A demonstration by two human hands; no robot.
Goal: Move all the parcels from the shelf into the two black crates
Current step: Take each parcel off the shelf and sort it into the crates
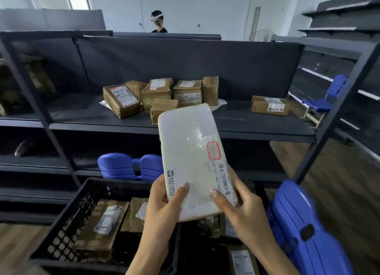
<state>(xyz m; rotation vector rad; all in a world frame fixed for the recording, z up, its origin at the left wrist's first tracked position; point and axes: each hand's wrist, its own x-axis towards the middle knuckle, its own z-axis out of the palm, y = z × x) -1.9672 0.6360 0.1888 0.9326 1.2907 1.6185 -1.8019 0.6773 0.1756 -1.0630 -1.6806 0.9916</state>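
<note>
The white parcel (193, 159) is held in mid-air in front of the shelf (82, 120) and above the black crate (67, 223), with its labelled face toward the camera. Its long axis runs nearly upright. The top end leans a little left and away toward the shelf, the bottom end sits in the hands, and the print and barcode run along that axis. The left hand (162, 202) grips the lower left corner, thumb flat on the front and fingers curled behind. The right hand (242, 204) grips the lower right corner the same way, fingers wrapped round the edge by the barcode.

The shelf is dark metal with a dark back panel and stands on a wooden floor (339, 182) in a white-walled room. On its middle board a cluster of brown parcels (160, 93) lies touching one another, behind the white parcel's top end. A lone brown parcel (269, 105) lies well apart to the right.

The black crate, lower left, holds taped boxes (102, 223). Just beyond it a blue stool stack (129, 165) sits on a low board. A person in a headset (158, 21) stands behind the shelf. A second blue stack (304, 229) stands near the right hand, and a third blue stack (329, 97) shows past the shelf's right post
</note>
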